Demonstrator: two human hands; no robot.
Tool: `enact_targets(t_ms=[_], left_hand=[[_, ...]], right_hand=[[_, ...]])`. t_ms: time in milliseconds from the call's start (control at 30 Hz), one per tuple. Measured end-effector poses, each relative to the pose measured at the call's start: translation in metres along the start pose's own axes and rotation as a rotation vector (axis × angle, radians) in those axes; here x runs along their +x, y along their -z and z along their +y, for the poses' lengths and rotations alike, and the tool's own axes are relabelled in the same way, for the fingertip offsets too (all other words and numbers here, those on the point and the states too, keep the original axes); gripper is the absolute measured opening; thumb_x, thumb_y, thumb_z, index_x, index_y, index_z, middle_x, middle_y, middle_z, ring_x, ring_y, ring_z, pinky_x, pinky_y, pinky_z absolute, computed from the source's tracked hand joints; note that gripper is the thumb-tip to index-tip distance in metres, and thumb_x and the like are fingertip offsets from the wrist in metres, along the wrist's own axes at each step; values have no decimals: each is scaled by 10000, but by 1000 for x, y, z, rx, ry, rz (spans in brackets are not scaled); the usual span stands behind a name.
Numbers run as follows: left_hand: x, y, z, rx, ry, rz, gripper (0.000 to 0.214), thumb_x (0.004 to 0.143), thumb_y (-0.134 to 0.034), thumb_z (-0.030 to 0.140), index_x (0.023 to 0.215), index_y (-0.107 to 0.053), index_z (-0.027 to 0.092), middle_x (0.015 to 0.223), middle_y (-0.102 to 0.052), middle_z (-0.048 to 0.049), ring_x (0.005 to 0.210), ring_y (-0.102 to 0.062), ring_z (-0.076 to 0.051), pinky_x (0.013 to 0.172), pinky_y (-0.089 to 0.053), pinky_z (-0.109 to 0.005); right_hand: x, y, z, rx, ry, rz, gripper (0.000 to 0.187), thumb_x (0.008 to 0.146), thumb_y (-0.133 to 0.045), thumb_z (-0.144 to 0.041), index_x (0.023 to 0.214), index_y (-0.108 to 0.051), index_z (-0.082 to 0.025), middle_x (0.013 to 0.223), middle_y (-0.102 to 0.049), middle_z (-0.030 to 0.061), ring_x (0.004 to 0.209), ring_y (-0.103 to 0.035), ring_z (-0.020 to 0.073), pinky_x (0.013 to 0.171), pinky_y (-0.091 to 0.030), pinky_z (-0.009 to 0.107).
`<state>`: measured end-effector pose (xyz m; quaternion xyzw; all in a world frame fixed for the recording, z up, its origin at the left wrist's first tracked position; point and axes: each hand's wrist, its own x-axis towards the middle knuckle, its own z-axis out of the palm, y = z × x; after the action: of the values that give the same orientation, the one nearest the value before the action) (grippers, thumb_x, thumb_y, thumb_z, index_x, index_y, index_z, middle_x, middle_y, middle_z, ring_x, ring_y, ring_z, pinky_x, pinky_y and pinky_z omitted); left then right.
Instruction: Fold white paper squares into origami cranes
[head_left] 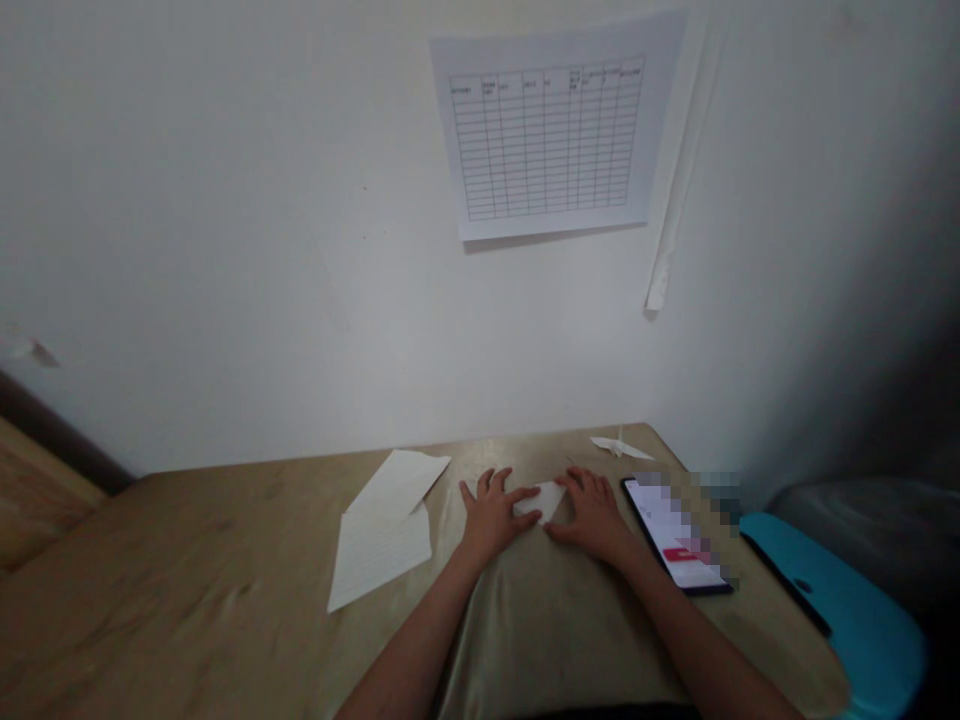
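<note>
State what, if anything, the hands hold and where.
A small white paper: the left hand is at its left edge, the right hand at its right; whether pinched or pressed down cannot be told.

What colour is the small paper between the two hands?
White; the small paper shows best in the head view.

Both hands (491, 517) palm-down, close together

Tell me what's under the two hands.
Beneath the left hand and the right hand is the tabletop. A small white paper shows between them; whatever the hands cover is hidden.
</note>
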<state>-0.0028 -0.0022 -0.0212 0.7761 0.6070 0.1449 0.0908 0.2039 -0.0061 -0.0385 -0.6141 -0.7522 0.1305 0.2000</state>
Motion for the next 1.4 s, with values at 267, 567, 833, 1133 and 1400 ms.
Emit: enact_targets(t_ms=[267, 567, 833, 1133, 1400], left_hand=[[2, -5, -6, -32, 24, 22, 577, 785, -734, 561, 1326, -607, 404, 1511, -487, -43, 1442, -308, -360, 1151, -50, -739], [3, -4, -8, -110, -4, 21, 448, 768, -791, 439, 1198, -673, 394, 1475, -515, -8, 1432, -322, -312, 1176, -82, -676], [3, 3, -2, -161, -88, 63, 405, 748, -822, 338, 1131, -696, 368, 1434, -550, -9, 1401, -359, -296, 1183, -114, -632], [0, 4, 1, -176, -161, 111, 311, 786, -795, 248, 1072, -717, 340, 1416, -551, -23, 1380, -392, -276, 1192, -126, -607], [2, -3, -3, -190, -135, 216, 589, 850, -704, 240, 1394, -495, 319, 1423, -529, -74, 1364, -430, -261, 1207, -151, -578]], right_hand=[[5, 6, 9, 103, 83, -76, 452, 855, -601, -407, 1287, -584, -278, 1444, -523, 81, 1378, -433, 260, 1198, -74, 582], [8, 7, 12, 184, 112, 20, 315, 870, -593, -271, 1167, -682, -217, 1176, -647, 87, 1163, -557, 226, 1067, -381, 361], [7, 10, 4, 193, 154, 15, 282, 922, -547, -282, 1139, -720, -231, 1106, -662, 74, 1092, -571, 211, 1014, -411, 341], [10, 3, 6, 250, 184, 41, 139, 872, -627, -276, 940, -728, -207, 1054, -684, 62, 1095, -557, 218, 1006, -411, 346], [11, 2, 8, 426, 144, 145, 106, 865, -598, -290, 835, -656, -207, 1087, -675, 73, 1114, -572, 219, 1023, -422, 355]])
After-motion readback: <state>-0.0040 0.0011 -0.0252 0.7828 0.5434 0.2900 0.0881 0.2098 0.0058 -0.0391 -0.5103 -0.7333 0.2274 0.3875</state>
